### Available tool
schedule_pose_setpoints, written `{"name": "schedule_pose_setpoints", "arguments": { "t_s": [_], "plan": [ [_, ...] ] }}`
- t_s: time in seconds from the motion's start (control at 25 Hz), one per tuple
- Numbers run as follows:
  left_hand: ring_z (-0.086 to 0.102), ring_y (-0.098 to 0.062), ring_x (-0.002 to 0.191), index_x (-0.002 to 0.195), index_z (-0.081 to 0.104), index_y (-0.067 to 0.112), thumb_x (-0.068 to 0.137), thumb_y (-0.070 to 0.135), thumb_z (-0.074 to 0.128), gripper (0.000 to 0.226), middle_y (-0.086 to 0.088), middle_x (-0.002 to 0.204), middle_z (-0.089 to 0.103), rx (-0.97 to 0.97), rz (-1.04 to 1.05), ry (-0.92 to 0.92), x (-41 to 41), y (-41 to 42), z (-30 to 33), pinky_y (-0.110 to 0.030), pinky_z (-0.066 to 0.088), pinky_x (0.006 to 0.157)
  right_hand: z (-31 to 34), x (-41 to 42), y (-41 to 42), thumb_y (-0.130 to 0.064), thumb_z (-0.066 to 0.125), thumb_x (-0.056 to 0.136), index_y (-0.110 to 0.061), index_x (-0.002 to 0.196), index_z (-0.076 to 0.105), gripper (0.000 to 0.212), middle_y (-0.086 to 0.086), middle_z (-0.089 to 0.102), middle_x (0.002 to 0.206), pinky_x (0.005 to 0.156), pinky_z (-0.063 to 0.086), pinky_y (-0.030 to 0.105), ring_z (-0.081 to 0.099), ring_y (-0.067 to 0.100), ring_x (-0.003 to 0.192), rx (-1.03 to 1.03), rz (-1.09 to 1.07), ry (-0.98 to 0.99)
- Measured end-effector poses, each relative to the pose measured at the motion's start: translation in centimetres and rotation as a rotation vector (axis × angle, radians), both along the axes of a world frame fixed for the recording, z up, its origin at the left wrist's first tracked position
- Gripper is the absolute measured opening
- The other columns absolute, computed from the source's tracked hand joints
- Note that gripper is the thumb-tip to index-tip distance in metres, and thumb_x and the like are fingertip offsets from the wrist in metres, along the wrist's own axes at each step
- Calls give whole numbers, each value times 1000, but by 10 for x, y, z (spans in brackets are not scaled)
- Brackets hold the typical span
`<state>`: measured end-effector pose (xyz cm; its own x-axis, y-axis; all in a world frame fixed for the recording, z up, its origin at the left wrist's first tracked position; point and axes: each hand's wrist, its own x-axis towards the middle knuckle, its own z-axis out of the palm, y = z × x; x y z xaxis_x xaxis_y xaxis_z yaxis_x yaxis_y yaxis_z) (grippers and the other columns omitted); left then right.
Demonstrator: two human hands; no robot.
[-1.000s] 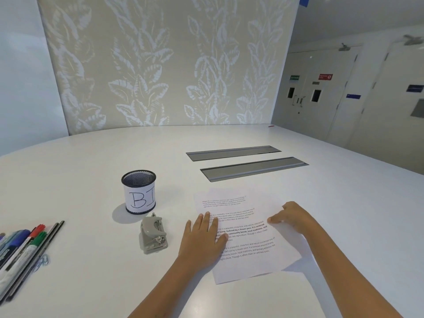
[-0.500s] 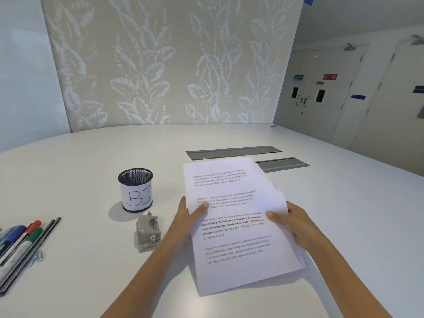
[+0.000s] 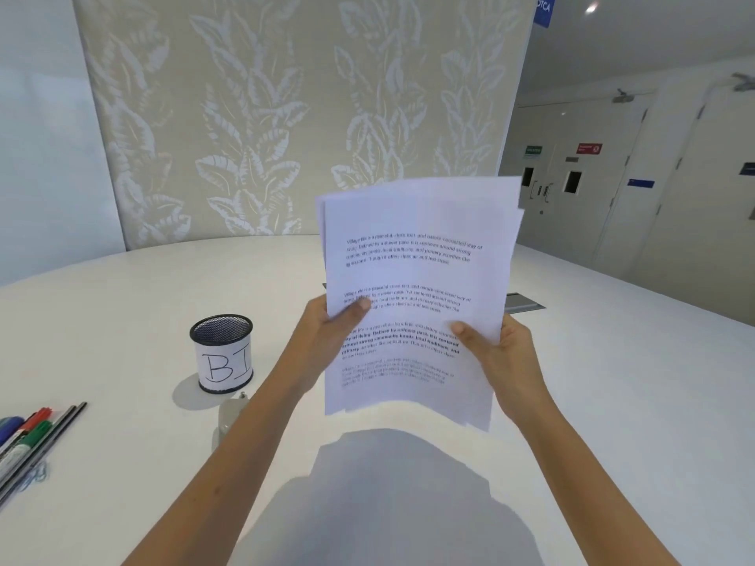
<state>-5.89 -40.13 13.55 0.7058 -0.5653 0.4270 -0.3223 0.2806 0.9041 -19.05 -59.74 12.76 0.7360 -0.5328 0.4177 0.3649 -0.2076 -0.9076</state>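
While thumbs pinch its front, both hands' grip holds the paper stack (image 3: 416,279) upright.

We see a big white round table (image 3: 122,320). On its left side stands a black mesh cup (image 3: 222,353) with a white paper band that says "BI". Just in front of it lies a small grey metal hole punch (image 3: 231,414), only partly in sight. At the left edge lie felt pens with blue, red and green caps (image 3: 24,439), two thin black pencils (image 3: 49,439) and some paper clips (image 3: 34,477). Behind the table stand a beige wall with pale leaves (image 3: 286,116) and white doors (image 3: 572,206).
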Motion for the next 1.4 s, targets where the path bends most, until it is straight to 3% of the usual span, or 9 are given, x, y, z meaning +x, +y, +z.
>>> {"name": "schedule_pose_setpoints", "arguments": {
  "t_s": [0.24, 0.4, 0.64, 0.8, 0.92, 1.04, 1.12, 1.24, 1.4],
  "plan": [
    [68, -17, 106, 117, 66, 22, 95, 31, 55, 26, 0, 113, 73, 65, -20, 27, -16, -2, -28, -36, 54, 89, -37, -5, 11, -19, 71, 84, -14, 100, 71, 17, 5, 78, 93, 69, 61, 35, 74, 25, 84, 107, -14, 20],
    [69, -20, 103, 115, 67, 23, 95, 33, 55, 26, -4, 111, 74, 87, -8, 78, -24, -3, -37, -45, 54, 91, -46, -2, 17, -24, 72, 84, -17, 93, 74, 12, 2, 79, 87, 60, 58, 26, 74, 23, 81, 148, -25, 77],
    [65, -31, 111, 119, 65, 20, 93, 37, 57, 32, -11, 118, 70, 92, -2, 126, -15, 3, -42, -56, 48, 99, -49, 4, 14, -23, 73, 84, -17, 93, 74, 11, 5, 78, 91, 62, 59, 29, 75, 22, 82, 151, 19, 63],
    [64, -30, 113, 121, 63, 18, 92, 28, 60, 31, -5, 117, 71, 100, -9, 189, -14, 5, -57, -49, 51, 97, -65, 5, 16, -15, 70, 86, -14, 94, 74, 9, 2, 79, 89, 61, 57, 26, 74, 21, 81, 142, 22, 133],
    [48, -20, 132, 147, 29, 20, 89, 19, 65, 69, -3, 145, 50, -22, 175, 47, 2, 6, -27, -37, 41, 107, -36, 5, -1, -11, 70, 84, -7, 97, 72, 13, 2, 78, 88, 72, 60, 36, 73, 22, 80, 11, 5, 166],
    [11, -16, 148, 151, 5, 28, 80, 38, 74, 99, 2, 160, 17, 133, 533, -276, 27, 22, 21, -35, 14, 116, 10, -3, -21, -11, 70, 85, -14, 86, 73, 3, 10, 76, 90, 76, 54, 38, 70, 25, 80, -351, -26, 356],
    [11, -13, 148, 146, 24, 38, 71, 56, 73, 92, 9, 158, 26, 380, 390, -451, 38, 35, 50, -38, 12, 115, 38, -8, -27, -13, 70, 86, -11, 81, 71, 6, 13, 75, 86, 68, 49, 31, 65, 21, 74, -607, -4, 473],
    [64, -10, 112, 117, 61, 42, 69, 56, 74, 52, 13, 121, 68, 620, -35, -336, 34, 46, 69, -45, 45, 103, 70, -14, -21, -18, 71, 85, -17, 80, 72, 5, 9, 74, 82, 60, 43, 23, 61, 16, 69, -855, 7, 501],
    [69, -21, 106, 112, 69, 25, 80, 42, 69, 37, 1, 115, 73, 439, -184, -176, 25, 49, 50, -39, 51, 93, 95, -38, -33, -30, 75, 79, -45, 59, 65, 27, -18, 64, 54, 48, 36, 8, 55, -3, 51, -1015, -67, 425]
  ]
}}
